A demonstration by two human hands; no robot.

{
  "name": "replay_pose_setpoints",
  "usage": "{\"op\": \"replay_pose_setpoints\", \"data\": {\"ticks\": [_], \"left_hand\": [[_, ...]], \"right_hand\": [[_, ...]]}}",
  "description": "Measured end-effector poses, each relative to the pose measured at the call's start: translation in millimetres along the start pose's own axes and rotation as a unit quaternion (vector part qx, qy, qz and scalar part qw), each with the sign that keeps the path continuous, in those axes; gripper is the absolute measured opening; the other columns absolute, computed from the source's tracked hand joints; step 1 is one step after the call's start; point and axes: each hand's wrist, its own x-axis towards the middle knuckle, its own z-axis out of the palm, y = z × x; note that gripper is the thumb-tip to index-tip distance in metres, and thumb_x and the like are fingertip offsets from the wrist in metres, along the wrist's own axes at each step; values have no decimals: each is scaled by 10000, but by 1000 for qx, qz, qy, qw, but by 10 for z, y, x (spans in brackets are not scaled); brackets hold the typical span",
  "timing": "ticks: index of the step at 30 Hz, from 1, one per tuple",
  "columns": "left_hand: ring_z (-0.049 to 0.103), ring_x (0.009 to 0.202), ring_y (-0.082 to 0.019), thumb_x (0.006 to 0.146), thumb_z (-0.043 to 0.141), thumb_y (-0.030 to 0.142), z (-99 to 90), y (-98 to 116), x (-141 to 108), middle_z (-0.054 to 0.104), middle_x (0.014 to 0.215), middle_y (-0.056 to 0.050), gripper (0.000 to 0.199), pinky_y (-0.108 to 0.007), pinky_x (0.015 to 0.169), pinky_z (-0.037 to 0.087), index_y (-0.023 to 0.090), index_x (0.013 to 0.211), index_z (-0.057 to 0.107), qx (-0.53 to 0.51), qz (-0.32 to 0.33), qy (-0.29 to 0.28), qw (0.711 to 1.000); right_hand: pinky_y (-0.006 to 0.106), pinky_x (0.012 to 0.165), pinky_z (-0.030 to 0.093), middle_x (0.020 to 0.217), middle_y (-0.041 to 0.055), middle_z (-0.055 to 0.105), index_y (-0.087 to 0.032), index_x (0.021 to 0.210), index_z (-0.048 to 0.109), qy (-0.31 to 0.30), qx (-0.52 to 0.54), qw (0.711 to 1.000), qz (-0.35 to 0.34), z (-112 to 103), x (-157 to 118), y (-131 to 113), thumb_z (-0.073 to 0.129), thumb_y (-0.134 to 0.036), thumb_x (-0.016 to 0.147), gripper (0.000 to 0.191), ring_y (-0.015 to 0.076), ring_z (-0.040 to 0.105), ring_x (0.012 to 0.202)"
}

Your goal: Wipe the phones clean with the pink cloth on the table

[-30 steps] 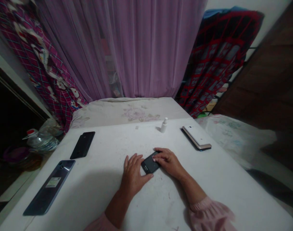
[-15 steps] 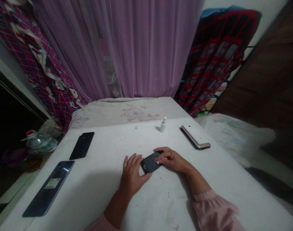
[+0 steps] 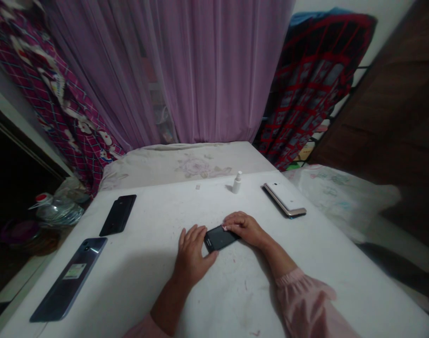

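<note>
A small dark smartphone (image 3: 219,238) lies flat on the white table, screen side up. My left hand (image 3: 193,257) grips its left end, thumb at the near edge and fingers at the far corner. My right hand (image 3: 245,228) pinches a small pale pink cloth (image 3: 225,227) against the phone's far edge, its fingers bent over the right end. Most of the cloth is hidden under those fingers. Beyond my hands a small white spray bottle (image 3: 237,183) stands upright.
On the left lie a black phone (image 3: 118,215) and a larger grey-blue phone (image 3: 69,279) with a label. Stacked phones (image 3: 285,199) lie at the right. A tiny flat piece (image 3: 198,187) sits near the back of the white table (image 3: 228,300). A purple curtain (image 3: 214,70) hangs behind.
My right hand has moved the cloth from the middle of the screen up and left to the phone's far edge. My left hand keeps its hold; the view has shifted slightly.
</note>
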Motion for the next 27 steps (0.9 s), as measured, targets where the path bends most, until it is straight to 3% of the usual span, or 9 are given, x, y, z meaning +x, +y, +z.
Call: {"op": "replay_pose_setpoints", "data": {"ticks": [5, 9, 12, 18, 21, 27], "left_hand": [[465, 1321, -339, 789, 650, 325, 10, -51, 0, 578, 1361, -141, 589, -587, 1139, 243, 181, 1341, 503, 22, 17, -4, 1000], [453, 1332, -342, 817, 653, 420, 2, -106, 31, 558, 1387, -143, 607, -594, 1144, 223, 190, 1354, 491, 26, 33, -26, 999], [471, 1320, -329, 844, 628, 398, 7, -129, 58, 567, 1376, -151, 571, -592, 1139, 234, 176, 1351, 488, 38, 26, -28, 999], [456, 1334, -315, 867, 584, 376, 20, -119, 62, 545, 1396, -162, 556, -589, 1144, 234, 135, 1355, 473, 62, 19, -39, 997], [441, 1347, -306, 875, 563, 382, 21, -115, 69, 535, 1410, -149, 559, -571, 1154, 228, 144, 1371, 460, 70, 9, -50, 996], [350, 1408, -297, 903, 518, 409, -55, -116, 309, 447, 1486, -134, 583, -558, 1172, 186, 146, 1414, 417, 78, -42, -124, 988]], "right_hand": [[331, 835, 503, 883, 31, 751, -260, 845, 763, -5, -12, 1000, -16, 3, 9, -19, 616, -434, 874, 229, 184, 669, 860], [328, 823, 493, 866, 24, 749, -256, 875, 758, 32, -44, 998, -16, 57, 26, 4, 589, -371, 903, 206, 178, 662, 838], [332, 829, 499, 877, 34, 748, -255, 884, 761, 36, -37, 999, -11, 80, 47, 41, 604, -378, 896, 200, 183, 665, 855], [362, 887, 509, 1133, 76, 706, -267, 857, 781, -77, 28, 996, -27, 20, 28, 58, 663, -447, 848, 215, 214, 644, 1040], [394, 930, 490, 1172, 69, 693, -284, 862, 781, -98, 18, 994, -36, 23, 38, 51, 665, -437, 849, 192, 224, 630, 1082], [389, 893, 499, 1006, 62, 744, -275, 859, 774, 8, -21, 999, -29, 182, 221, 113, 656, -343, 861, 136, 216, 665, 956]]}}
